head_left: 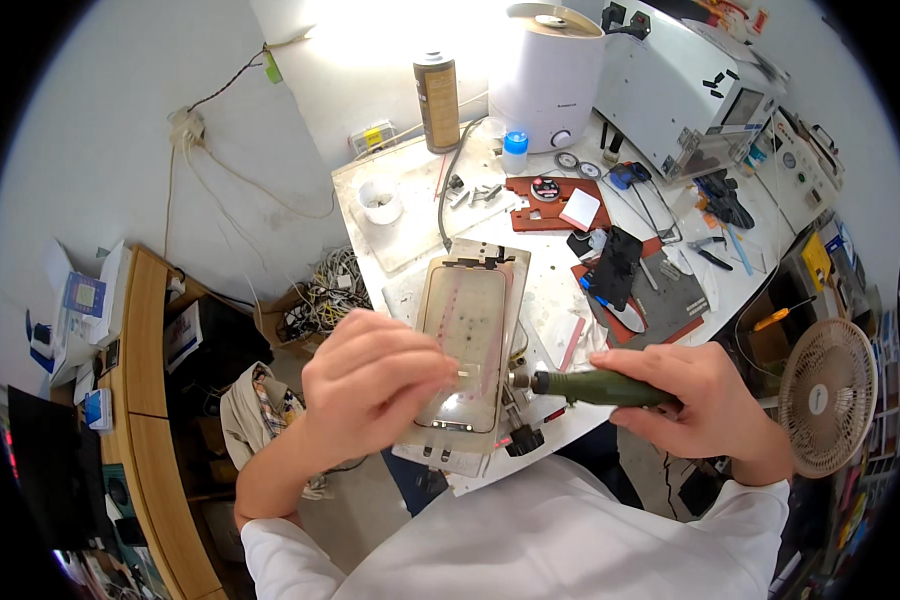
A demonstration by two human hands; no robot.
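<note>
My right hand is wrapped round a dark green handheld rotary tool. The tool lies nearly level, its metal tip pointing left at the right edge of a phone-shaped glass panel. That panel rests on a metal plate fixture with a dark clamp at its far end. Over the panel's near left part, the fingers of my left hand are pinched together. A small pale glint shows at these fingertips; what they hold is too small to make out.
Behind the fixture stand a white cup, a spray can and a white humidifier-like appliance. To the right lie a black phone, pliers and several small tools. A fan stands beyond my right arm.
</note>
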